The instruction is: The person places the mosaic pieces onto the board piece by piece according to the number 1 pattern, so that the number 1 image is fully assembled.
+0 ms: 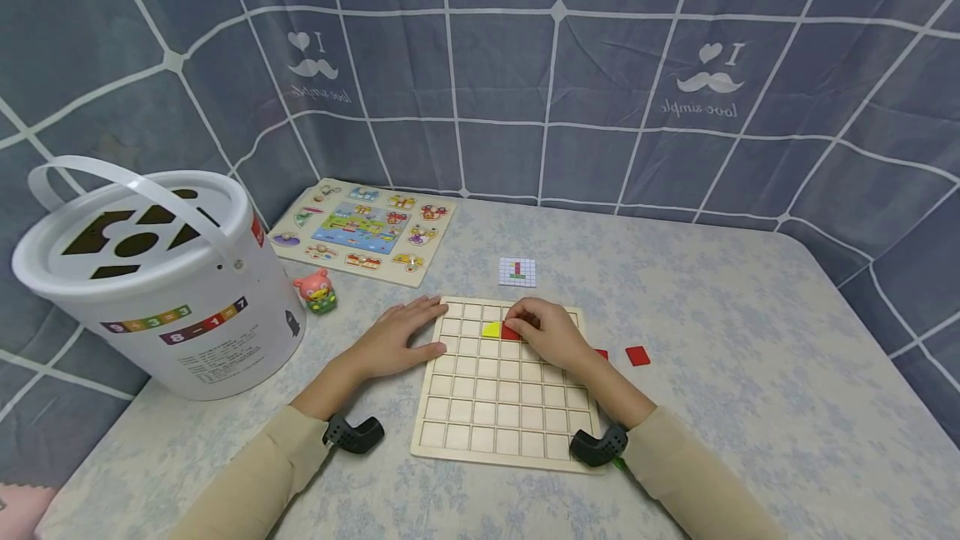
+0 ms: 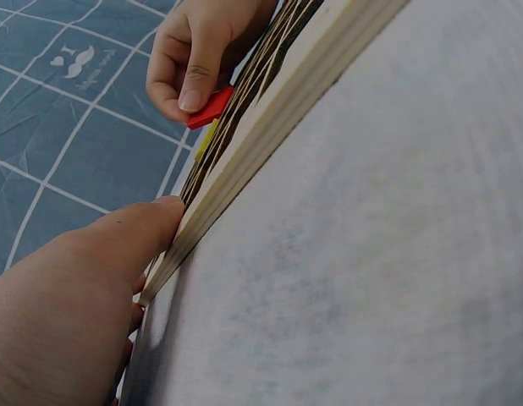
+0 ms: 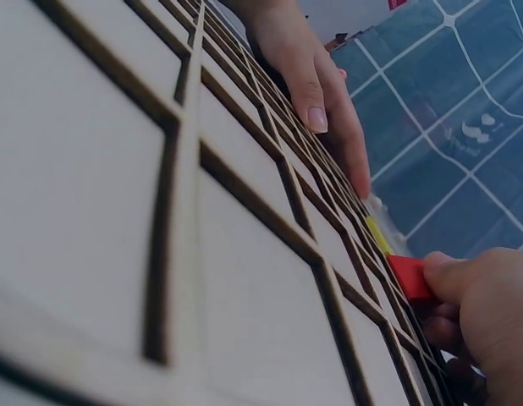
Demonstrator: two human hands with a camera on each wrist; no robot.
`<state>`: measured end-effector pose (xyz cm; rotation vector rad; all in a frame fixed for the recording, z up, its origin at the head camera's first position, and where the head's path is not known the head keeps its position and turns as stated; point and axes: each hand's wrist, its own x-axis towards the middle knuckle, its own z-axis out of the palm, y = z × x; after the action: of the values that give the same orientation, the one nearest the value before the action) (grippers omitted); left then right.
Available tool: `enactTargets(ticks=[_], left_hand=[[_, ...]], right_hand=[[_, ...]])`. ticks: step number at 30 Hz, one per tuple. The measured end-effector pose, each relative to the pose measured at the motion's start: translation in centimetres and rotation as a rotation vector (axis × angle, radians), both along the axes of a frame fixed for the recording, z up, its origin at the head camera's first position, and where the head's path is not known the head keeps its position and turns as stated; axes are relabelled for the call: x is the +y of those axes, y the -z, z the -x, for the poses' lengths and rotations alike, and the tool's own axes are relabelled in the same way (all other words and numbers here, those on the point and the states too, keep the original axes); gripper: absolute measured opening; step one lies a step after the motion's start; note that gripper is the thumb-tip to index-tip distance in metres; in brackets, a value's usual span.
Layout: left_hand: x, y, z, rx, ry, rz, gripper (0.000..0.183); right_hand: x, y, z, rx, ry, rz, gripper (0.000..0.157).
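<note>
A wooden grid board (image 1: 483, 390) lies on the table between both hands. My right hand (image 1: 553, 336) pinches a red square tile (image 1: 511, 332) between thumb and fingers over an upper row; in the right wrist view the red tile (image 3: 409, 277) is tilted against the grid. Directly left of it, a yellow piece (image 1: 491, 330) with a slanted or curved edge sits in a cell. My left hand (image 1: 397, 342) rests at the board's left edge, fingers extended, with the thumb (image 2: 147, 224) touching the rim in the left wrist view.
One red tile (image 1: 637, 356) lies right of the board; another red tile (image 1: 602, 354) is partly hidden by the right arm. Behind the board is a small pattern card (image 1: 517, 272). A picture puzzle (image 1: 420, 269), pig figurine (image 1: 316, 290) and large white bucket (image 1: 225, 357) stand left.
</note>
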<state>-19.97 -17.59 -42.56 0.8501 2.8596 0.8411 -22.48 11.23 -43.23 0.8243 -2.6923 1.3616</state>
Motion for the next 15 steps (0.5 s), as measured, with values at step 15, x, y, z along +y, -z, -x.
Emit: enactTargets(ticks=[15], left_hand=[[0.00,0.00,-0.02,-0.010,0.001,0.002,0.068]], right_hand=[[0.30,0.31,-0.27,0.046,0.012,-0.024,0.009]])
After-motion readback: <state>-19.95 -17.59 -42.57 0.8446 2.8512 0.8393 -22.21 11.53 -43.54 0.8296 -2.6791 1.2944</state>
